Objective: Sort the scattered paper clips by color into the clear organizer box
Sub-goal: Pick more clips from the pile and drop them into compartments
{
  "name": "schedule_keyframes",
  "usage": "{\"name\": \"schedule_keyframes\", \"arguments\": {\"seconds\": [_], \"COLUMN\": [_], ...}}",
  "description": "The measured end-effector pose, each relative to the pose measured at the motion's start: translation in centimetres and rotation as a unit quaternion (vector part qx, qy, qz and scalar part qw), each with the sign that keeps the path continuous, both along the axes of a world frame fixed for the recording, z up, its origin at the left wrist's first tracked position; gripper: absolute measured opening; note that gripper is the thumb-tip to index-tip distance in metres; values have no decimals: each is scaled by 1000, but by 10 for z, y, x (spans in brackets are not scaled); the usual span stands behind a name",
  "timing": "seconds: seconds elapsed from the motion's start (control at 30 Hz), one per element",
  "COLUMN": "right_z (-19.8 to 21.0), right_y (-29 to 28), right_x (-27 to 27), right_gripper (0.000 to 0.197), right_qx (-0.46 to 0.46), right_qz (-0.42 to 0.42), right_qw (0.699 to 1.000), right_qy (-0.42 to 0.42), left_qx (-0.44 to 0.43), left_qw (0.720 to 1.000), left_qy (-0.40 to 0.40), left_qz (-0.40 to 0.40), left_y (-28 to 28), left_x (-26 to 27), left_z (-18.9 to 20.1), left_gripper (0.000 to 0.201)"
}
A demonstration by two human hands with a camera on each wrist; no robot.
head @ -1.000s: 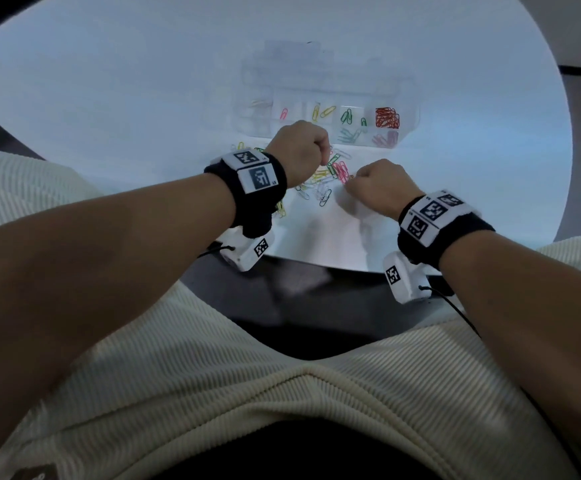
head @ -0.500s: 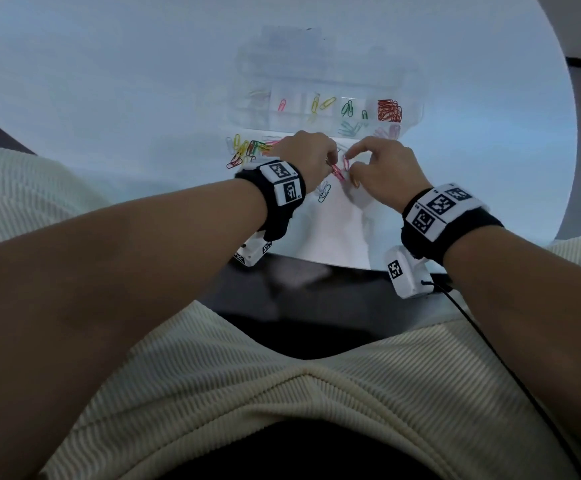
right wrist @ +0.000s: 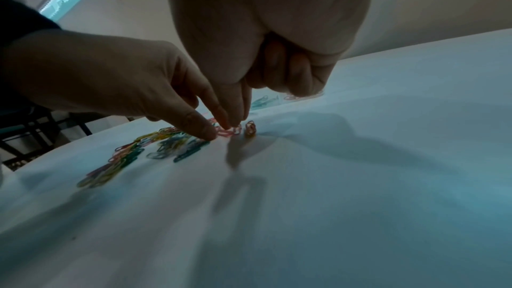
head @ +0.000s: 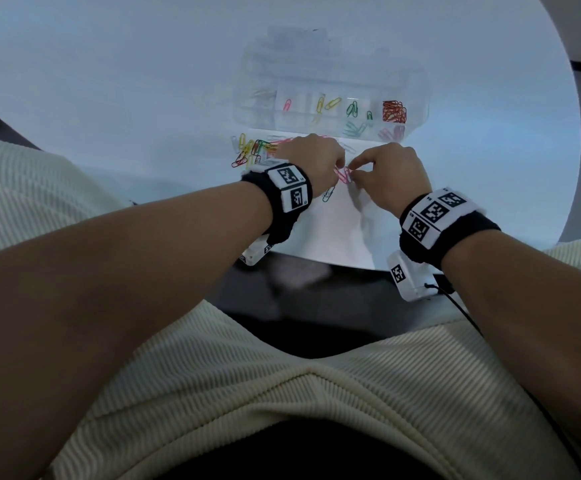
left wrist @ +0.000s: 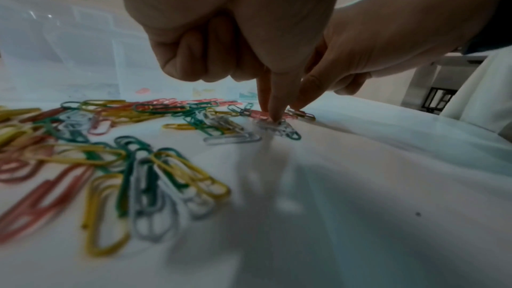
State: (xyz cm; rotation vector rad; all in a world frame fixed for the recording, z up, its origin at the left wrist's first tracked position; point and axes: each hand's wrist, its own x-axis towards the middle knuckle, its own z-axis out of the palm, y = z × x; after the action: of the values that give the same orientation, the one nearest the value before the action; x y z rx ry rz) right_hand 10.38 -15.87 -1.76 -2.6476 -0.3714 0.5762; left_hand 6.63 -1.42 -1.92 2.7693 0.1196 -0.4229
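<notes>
White round worktop (head: 109, 98). Clear organizer box (head: 417, 98) holds sorted clips. Just before it, left hand (head: 311, 161) and right hand (head: 391, 174) fingertips press pink clips (head: 343, 174).

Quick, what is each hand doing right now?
Left hand: fingertips pressing the small pink wire paper clips on the white table; a pinch cannot be told.
Right hand: fingertips on the same clips, likewise unclear.

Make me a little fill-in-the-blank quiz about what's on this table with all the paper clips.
1. The fullest compartment of the clear organizer box holds ___ clips.
2. Both hands' fingertips meet at the ___ clips on the table.
3. The mixed pile of unsorted clips lies beside the ___ hand, away from the other hand.

Missing words: red; pink; left
</notes>
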Motion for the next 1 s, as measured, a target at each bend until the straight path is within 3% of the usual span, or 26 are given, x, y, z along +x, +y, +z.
{"name": "schedule_keyframes", "arguments": {"seconds": [0.17,0.37,0.5,0.63,0.77,0.83,0.87,0.93,1.0], "right_z": [0,5,4,3,7,10,13,25,32], "right_y": [1,6,7,5,-1,-2,-1,3,4], "right_x": [-5,-5,-5,-8,-1,5,7,7,7], "right_gripper": [24,14,18,28,24,22,22,24,30], "right_qx": [-37,-88,-110,-137,-63,-10,39,165,237], "right_qz": [11,23,25,16,-19,-47,-91,-185,-221], "right_qw": [999,996,994,990,997,996,988,950,913], "right_qy": [-12,7,3,6,31,74,116,191,249], "left_qx": [37,24,-18,-114,-174,-229,-288,-428,-476], "left_qw": [999,999,1000,990,977,957,931,852,822], "left_qy": [14,34,17,14,7,4,4,11,25], "left_qz": [-31,-27,2,79,127,180,224,302,311], "left_y": [-4,-4,0,-1,7,14,17,21,25], "left_x": [-2,-4,-8,-9,-2,1,2,4,3], "left_z": [1,3,6,11,30,37,38,43,48], "left_gripper": [25,17,14,13,21,24,29,35,33]}}
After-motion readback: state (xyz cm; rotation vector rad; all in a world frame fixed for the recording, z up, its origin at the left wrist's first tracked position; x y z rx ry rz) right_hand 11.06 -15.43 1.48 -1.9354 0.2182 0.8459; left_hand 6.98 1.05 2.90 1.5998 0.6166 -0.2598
